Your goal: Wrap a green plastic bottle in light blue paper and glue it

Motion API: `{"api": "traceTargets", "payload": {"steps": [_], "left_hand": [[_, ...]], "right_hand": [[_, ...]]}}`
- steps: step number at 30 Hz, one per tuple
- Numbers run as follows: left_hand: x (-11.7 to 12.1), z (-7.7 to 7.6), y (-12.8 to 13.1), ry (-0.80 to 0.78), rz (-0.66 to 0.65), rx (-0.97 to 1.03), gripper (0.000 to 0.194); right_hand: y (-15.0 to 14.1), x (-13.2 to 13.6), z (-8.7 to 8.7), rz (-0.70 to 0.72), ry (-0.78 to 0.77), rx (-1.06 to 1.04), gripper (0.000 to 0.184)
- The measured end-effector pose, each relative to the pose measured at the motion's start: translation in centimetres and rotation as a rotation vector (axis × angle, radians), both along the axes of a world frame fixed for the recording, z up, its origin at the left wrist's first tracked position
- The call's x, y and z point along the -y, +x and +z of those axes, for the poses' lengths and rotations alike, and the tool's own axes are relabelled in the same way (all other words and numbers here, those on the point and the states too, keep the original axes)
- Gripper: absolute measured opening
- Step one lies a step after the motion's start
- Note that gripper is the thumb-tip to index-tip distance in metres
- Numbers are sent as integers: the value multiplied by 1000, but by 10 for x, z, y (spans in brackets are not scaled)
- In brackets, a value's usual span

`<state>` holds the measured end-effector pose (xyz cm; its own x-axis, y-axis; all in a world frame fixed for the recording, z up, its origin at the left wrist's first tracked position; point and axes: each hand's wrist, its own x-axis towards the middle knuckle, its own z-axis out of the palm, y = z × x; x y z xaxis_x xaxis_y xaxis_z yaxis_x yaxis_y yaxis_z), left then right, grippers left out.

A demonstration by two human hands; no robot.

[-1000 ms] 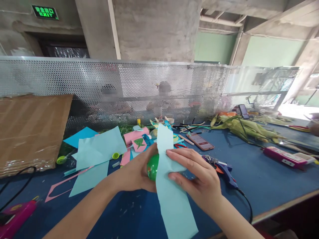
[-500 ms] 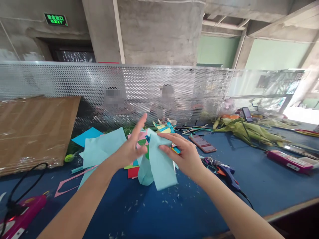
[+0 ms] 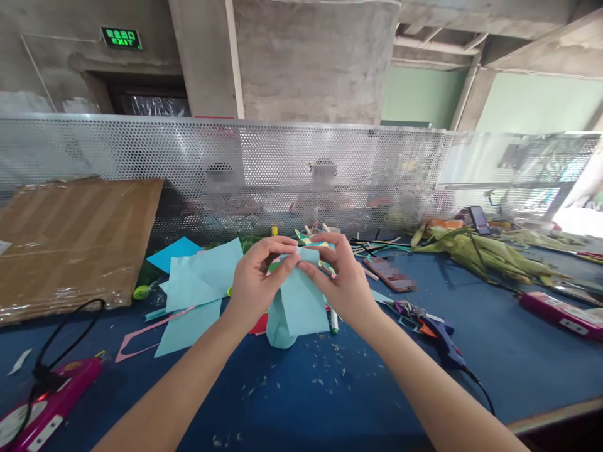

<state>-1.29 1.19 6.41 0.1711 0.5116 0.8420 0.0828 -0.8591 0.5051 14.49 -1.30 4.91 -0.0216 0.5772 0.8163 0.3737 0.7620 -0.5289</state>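
A light blue craft sheet (image 3: 306, 307), paper or felt, hangs upright before me with its top edge folded over. My left hand (image 3: 257, 276) is closed on the top left corner, thumb and fingertips pinching the fold. At the top right, my right hand (image 3: 346, 276) is closed round the same edge, its thumb in front and its fingers curled over. Just behind the sheet stands a rounded light blue piece (image 3: 280, 336); I cannot tell whether the two are joined. The fingers hide part of the fold.
Light blue sheets (image 3: 200, 276) lie left, by a cardboard panel (image 3: 80, 245). A glue gun (image 3: 440, 336) with a cord, a phone (image 3: 389, 274) and corn husks (image 3: 480, 251) are right. Magenta power strips (image 3: 51, 402) lie at both sides. A perforated metal screen (image 3: 282, 169) stands behind.
My left hand, open beside the sheet before, has come in and pinched its top edge. The top edge is now folded over between both hands. The view has shifted slightly left.
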Motion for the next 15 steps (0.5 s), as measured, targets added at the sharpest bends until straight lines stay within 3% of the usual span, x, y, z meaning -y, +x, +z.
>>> {"api": "traceTargets", "payload": {"steps": [4, 7, 11, 15], "left_hand": [[1, -7, 2, 22, 104, 51, 3], [2, -14, 5, -27, 176, 130, 8], [3, -20, 9, -106, 130, 226, 10], [2, -19, 9, -61, 140, 221, 7]], "right_hand": [[-5, -6, -5, -61, 124, 2, 6], [-10, -9, -8, -80, 146, -7, 5], [-15, -8, -10, -78, 92, -71, 3], [-19, -8, -8, 23, 63, -198, 3]]}}
